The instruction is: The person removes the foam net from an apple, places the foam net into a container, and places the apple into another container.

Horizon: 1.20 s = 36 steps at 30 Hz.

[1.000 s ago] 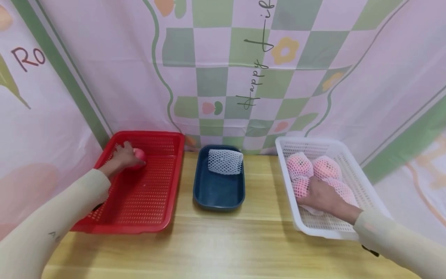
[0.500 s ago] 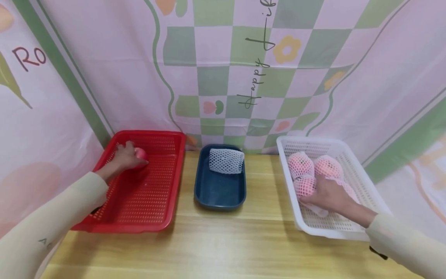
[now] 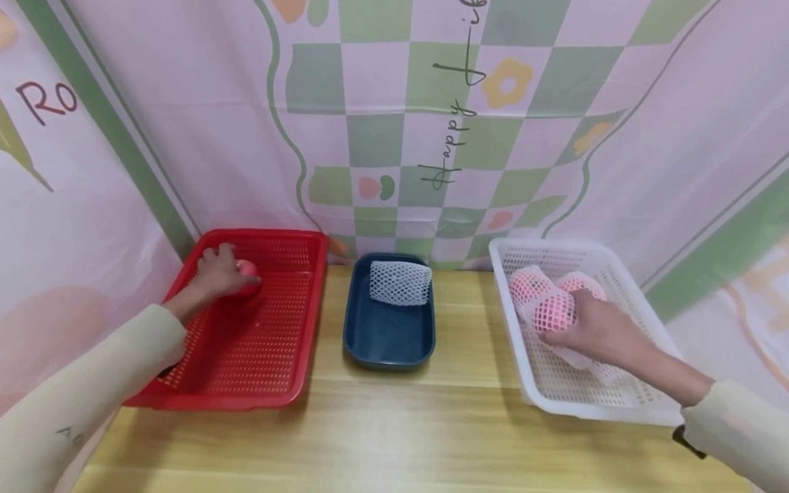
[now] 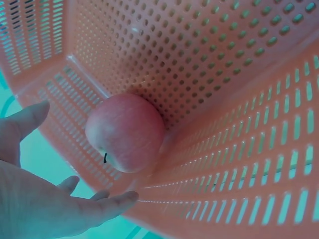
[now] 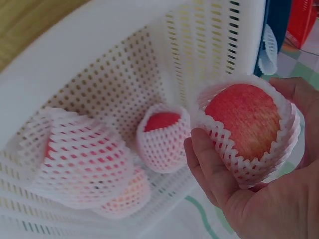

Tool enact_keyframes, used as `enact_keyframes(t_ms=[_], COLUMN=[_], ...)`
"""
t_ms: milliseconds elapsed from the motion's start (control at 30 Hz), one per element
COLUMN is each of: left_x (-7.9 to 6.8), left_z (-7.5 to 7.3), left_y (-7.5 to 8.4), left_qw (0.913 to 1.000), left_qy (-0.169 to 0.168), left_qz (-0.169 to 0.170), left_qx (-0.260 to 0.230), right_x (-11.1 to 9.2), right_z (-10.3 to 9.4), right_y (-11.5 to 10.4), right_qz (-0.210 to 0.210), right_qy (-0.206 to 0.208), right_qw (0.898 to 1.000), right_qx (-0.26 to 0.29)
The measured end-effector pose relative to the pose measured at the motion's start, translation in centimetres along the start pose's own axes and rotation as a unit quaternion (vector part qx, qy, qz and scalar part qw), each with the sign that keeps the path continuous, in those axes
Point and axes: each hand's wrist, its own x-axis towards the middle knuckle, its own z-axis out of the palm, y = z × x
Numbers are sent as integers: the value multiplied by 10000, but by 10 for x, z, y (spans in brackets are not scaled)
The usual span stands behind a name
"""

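My left hand (image 3: 218, 275) is inside the red perforated basket (image 3: 306, 342), beside a bare red apple (image 4: 127, 132). In the left wrist view its fingers are extended and a gap shows between them and the apple, which rests in the basket's corner, stem visible. On the other side, my right hand (image 3: 600, 329) grips an apple in a white foam net (image 5: 243, 122) above the white basket (image 3: 514, 342). Its red skin shows through the net's open end. Several other netted apples (image 5: 164, 139) lie in that basket, partly hidden by the hand in the head view.
Between the baskets stands a small dark blue tray (image 3: 388, 346) with a white foam net sleeve (image 3: 401, 283) at its far end. All three containers sit on a wooden table (image 3: 394, 424). A printed cloth (image 3: 376, 140) hangs right behind them.
My right hand has lifted the netted apple up from among the others and shifted slightly right. The left hand has stayed almost in place by the bare apple.
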Motion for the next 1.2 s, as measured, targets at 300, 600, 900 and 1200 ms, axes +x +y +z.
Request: enact_keyframes(t_ms=[300,600,900,1200], left_x=[-7,-18,-35,-52], left_z=[-3,-3,2,9], left_y=[11,38,59,75], left_qw=[9998,9987,9965,9945], left_qy=[79,-120,-163,-178], left_qz=[177,469,813,1016], left_qx=[-80,-130,-52,-192], right_x=[-1,-11,-21,-29], right_z=[-20,-22,-11,3], right_y=[-24,-49,-73,-94], right_qz=[-407,-770,-1046,-1188], right_qy=[330,498,459,421], right_qw=[9986,9958,9935,9919], right_qx=[-22,44,16,130])
